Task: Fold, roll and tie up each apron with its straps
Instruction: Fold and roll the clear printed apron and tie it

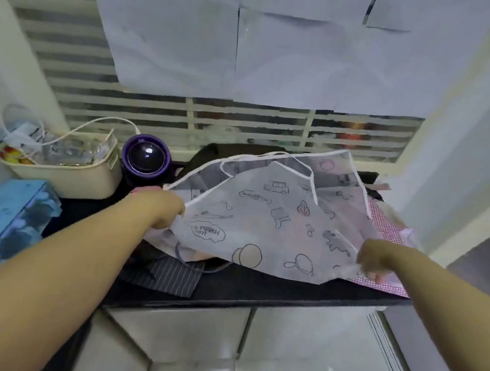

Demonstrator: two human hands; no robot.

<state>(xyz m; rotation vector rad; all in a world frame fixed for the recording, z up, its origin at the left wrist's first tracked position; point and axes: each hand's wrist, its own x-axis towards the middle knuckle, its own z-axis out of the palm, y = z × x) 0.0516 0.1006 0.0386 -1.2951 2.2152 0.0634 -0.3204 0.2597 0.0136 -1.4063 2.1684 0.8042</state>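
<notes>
**Two hands on the white apron, held up over the worktop**

Both of my hands are gripping the same piece. My left hand [160, 210] has its fingers curled round the left edge of the see-through white apron [279, 218] with the cartoon prints, and my right hand [375, 262] pinches its near right corner. The apron hangs spread between them, raised off the black worktop [257, 288] about mid-way, with its far part draped toward the back edge and a white strap [258, 156] looping along the top.

Under it, near the front edge, a dark striped apron [166, 273] lies crumpled. A pink checked apron [383, 225] pokes out at the right edge, and some dark cloth [226, 150] is bunched at the back edge behind the white one.

The back left corner has a cream basket [68, 174] full of clutter, with a purple-rimmed round container [146, 158] just beside it. A blue box [4, 222] sits along the left edge. The picture's a bit smeary, so I can't read most of the prints.
</notes>
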